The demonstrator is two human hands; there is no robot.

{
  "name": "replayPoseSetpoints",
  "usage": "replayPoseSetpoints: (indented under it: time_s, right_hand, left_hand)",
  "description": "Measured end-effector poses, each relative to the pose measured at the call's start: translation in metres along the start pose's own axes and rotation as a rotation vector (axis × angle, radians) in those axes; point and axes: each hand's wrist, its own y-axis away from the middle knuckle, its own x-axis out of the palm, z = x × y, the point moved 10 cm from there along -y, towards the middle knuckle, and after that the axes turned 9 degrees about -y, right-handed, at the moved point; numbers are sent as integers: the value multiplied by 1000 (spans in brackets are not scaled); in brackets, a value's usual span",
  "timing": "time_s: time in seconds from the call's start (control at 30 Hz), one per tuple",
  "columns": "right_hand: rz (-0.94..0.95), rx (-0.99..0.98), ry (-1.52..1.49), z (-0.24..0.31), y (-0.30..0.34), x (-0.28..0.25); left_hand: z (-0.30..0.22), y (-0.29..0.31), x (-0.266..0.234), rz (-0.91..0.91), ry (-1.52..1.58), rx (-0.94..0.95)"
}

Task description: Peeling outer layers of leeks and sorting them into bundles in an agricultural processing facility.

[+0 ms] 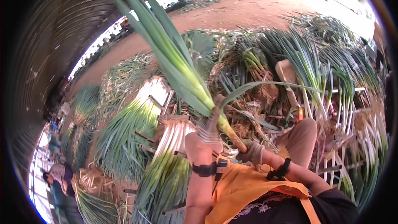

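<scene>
Clearly, we have one leek point(195, 85) in work, with clean-looking stock to its left and rough stock to its right. Well left of the left hand point(210, 126), we note a fanned bundle point(128, 126), white ends aligned; just beside the left forearm lies a second bundle point(168, 170), equally tidy. We judge both finished. The left hand, motion-blurred, appears closed round the shank; leaves rise up and left from it. The right hand point(251, 152) grips the brownish root end. One long leaf point(269, 84) arches rightward off the shank; we judge this piece part-done. Right of the hands, we log rooty, untrimmed leeks point(369, 137) and a leafy heap point(298, 52): apparently much left.

Room: bundles crowd the left forearm, and a knee point(304, 139) bounds the right hand. An orange apron point(248, 186) lies below. We see the freest space above the hands; bare earth point(224, 12) shows only beyond the heaps.
</scene>
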Motion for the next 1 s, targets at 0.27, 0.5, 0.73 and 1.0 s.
replayPoseSetpoints:
  time_s: [0.27,0.5,0.73,1.0]
  right_hand:
    - [-37,-222,-178,107,3,-16]
    - [-306,-553,-110,88,-4,-66]
    - [-227,92,1439,-122,-28,-147]
    - [-145,-383,212,111,38,-57]
  left_hand:
    - [43,-11,-6,106,-45,-35]
    - [91,-3,9,92,5,-195]
    - [70,0,52,169,92,-230]
    - [58,1,35,31,-428,-42]
